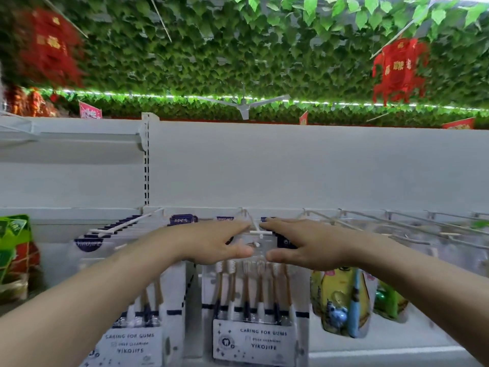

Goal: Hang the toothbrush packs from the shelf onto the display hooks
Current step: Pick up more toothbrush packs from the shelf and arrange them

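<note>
Head view: left hand (211,243) and right hand (301,245), fingers half-curled, pinching toothbrush pack (254,295) top at hook (255,229).

The toothbrush pack (254,300) at the centre is seen to be of clear glossy plastic, closed at the foot by a matt printed card. The display hook (255,226) above it is made of thin white-coated wire, smooth in finish. The back panel (291,165) is of smooth, matt, white-painted sheet. The yellow pack (341,300) to the right is wrapped in shiny film. The leaves (211,49) overhead look faintly glossy.
</note>
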